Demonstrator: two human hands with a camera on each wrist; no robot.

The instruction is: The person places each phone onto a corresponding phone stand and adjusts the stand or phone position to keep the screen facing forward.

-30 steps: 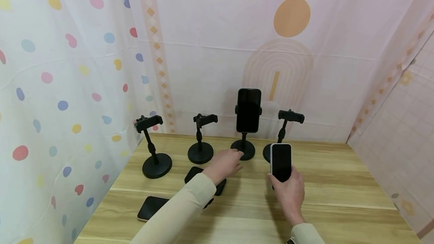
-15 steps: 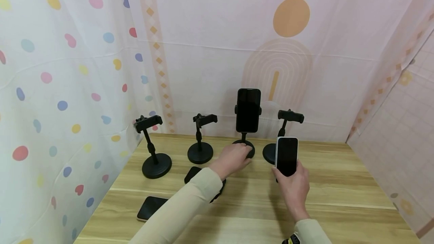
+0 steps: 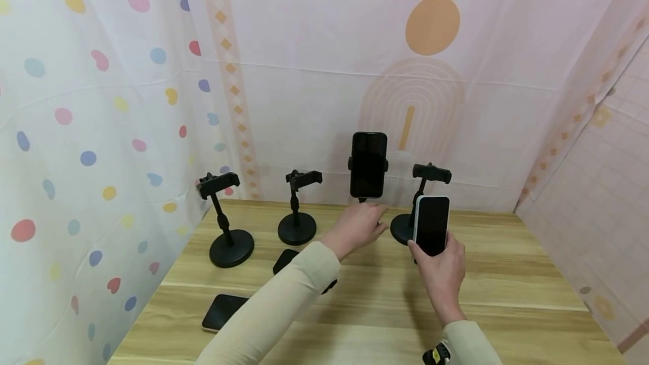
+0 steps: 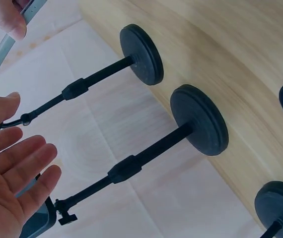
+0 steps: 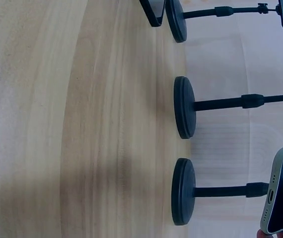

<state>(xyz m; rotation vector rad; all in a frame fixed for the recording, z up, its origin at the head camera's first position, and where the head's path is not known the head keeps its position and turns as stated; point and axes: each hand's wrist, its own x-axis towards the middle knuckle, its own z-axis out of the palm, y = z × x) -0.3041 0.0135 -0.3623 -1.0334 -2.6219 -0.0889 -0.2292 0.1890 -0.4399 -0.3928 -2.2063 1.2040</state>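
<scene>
My right hand [image 3: 441, 272] grips a smartphone [image 3: 432, 224] by its lower end, thumb and fingers at its sides. The phone has a pale rim and a dark screen, and stands nearly upright in front of the rightmost phone stand [image 3: 431, 173], whose clamp holds nothing. My left hand [image 3: 357, 227] reaches forward, its fingers spread and empty in the left wrist view, where its palm [image 4: 5, 183] shows. In the head view it covers the base of the stand that bears another smartphone [image 3: 368, 165]. In the right wrist view, the gripped phone's bottom edge [image 5: 275, 188] shows.
Two more black stands, one at the far left [image 3: 231, 248] and one left of centre [image 3: 297, 228], have bare clamps. A black phone [image 3: 223, 312] lies front left on the wooden table [image 3: 507, 297]. Another phone [image 3: 284, 261] is partly under my left sleeve. Patterned curtains stand behind.
My right hand has moved the smartphone forward and slightly right, toward the rightmost stand. My left hand has moved forward and right, now over the base of the loaded stand.
</scene>
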